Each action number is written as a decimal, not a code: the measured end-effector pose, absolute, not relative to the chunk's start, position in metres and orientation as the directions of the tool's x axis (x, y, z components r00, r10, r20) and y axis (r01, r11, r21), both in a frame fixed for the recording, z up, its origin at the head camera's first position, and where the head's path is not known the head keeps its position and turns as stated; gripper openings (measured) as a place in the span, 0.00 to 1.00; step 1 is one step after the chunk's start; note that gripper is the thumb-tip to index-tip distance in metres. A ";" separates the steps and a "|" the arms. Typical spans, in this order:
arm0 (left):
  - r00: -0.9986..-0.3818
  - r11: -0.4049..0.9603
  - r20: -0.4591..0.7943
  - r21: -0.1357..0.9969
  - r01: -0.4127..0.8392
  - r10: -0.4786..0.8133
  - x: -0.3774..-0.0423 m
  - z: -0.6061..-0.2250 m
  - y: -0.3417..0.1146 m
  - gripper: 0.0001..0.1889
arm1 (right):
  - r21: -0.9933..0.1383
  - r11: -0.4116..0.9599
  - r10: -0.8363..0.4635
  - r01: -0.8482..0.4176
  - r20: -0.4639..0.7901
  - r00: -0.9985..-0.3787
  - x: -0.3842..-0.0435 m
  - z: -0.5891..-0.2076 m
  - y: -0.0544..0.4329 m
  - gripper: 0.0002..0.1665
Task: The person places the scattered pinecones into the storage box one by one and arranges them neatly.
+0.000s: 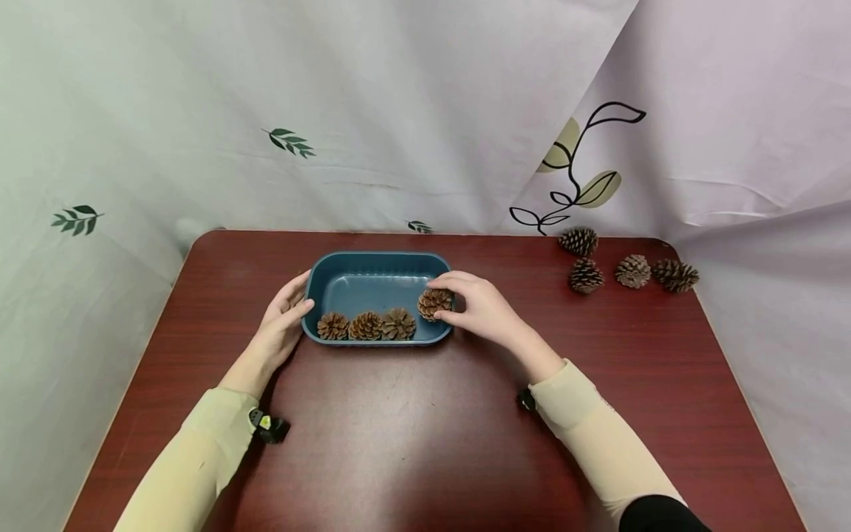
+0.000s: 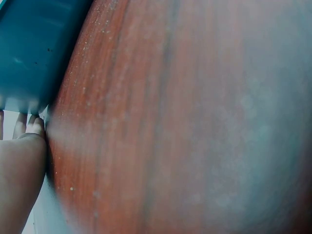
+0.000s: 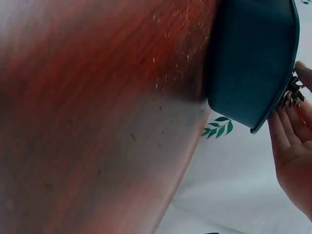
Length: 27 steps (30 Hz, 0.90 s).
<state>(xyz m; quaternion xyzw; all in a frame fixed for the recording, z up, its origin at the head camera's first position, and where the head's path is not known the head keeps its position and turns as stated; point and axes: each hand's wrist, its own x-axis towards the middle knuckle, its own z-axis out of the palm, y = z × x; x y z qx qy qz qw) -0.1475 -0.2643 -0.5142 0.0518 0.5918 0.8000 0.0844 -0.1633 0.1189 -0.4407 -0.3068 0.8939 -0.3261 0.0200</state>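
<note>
A blue rectangular dish with rounded corners lies on the table. Three brown pine cones, a left one, a middle one and a right one, sit in a row along its near wall. My left hand grips the dish's left end, thumb at the rim and fingers along the outer wall. At the right end, my right hand pinches another pine cone between thumb and fingers, inside the rim. In the right wrist view, part of this pine cone shows above the rim.
Several pine cones lie at the table's far right corner, among them an upper one, a lower one, a paler one and one at the edge. White patterned cloth hangs behind the reddish-brown table.
</note>
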 end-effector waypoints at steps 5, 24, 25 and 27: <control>-0.980 -0.283 -0.014 0.956 -0.071 0.199 -0.148 -0.515 -0.265 0.31 | -0.526 0.622 -0.621 -0.580 0.119 -0.775 -0.166 -0.436 0.117 0.28; -0.979 -0.272 -0.018 0.959 -0.074 0.201 -0.148 -0.514 -0.264 0.31 | -0.434 0.606 -0.748 -0.666 -0.027 -0.663 -0.175 -0.427 0.109 0.26; -0.979 -0.274 -0.018 0.959 -0.074 0.202 -0.148 -0.514 -0.265 0.31 | -0.433 0.609 -0.749 -0.665 -0.038 -0.662 -0.176 -0.427 0.108 0.26; -0.979 -0.276 -0.018 0.958 -0.075 0.202 -0.147 -0.514 -0.265 0.31 | -0.426 0.612 -0.753 -0.666 -0.056 -0.656 -0.178 -0.426 0.107 0.26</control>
